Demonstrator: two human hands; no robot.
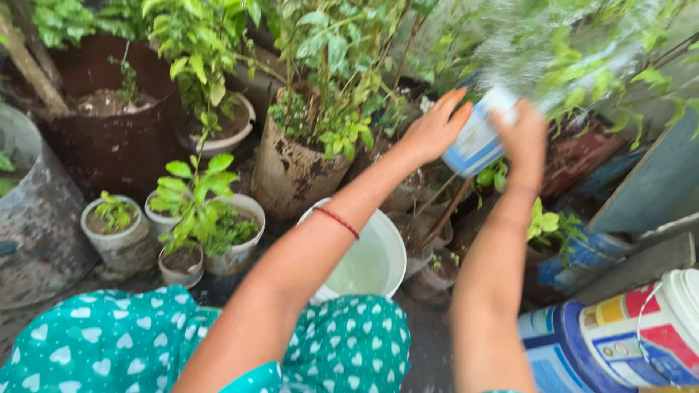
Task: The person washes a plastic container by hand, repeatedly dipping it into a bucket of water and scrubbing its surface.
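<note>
Cup (477, 142): white with blue band. Bucket (389, 244): white, pale greenish water inside. Wrist thread (336, 220): red. Garment (109, 342): teal, white heart pattern. Tall pot (291, 171): tan, dark rust patches. Large pot (120, 145): dark reddish brown. Small pots (120, 244): grey-white. Leaves (196, 196): bright green. Lying tubs (626, 335): white lid, blue, red and yellow panels. Board (655, 182): grey-blue.

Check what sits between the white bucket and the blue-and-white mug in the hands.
In the head view, the left forearm with a red thread band crosses that stretch from the white bucket to the mug; small dark pots stand below.
</note>
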